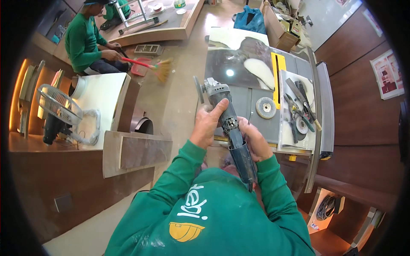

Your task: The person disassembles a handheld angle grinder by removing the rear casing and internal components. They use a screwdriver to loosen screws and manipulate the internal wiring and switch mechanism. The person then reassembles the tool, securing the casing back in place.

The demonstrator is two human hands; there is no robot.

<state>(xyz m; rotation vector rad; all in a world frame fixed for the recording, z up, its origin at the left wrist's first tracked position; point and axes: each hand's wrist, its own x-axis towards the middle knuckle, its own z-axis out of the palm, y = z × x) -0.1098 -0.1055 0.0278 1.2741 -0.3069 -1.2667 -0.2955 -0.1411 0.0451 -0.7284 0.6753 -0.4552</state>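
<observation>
Your left hand (206, 124) wraps the grinder (227, 112); your right hand (257, 143) curls against its rear housing (241, 160), hold unclear; likely mid-servicing, next needing steadiness.

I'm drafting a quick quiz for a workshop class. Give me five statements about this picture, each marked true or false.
1. The left hand holds the grinder. True.
2. The grinder's casing is fully closed. False: inner parts show in a gap along the body.
3. A loose round disc lies on the grey table. True.
4. The fan stands on the person's right. False: the fan is on the left.
5. The bag beyond the table is yellow. False: the bag is blue.
</observation>
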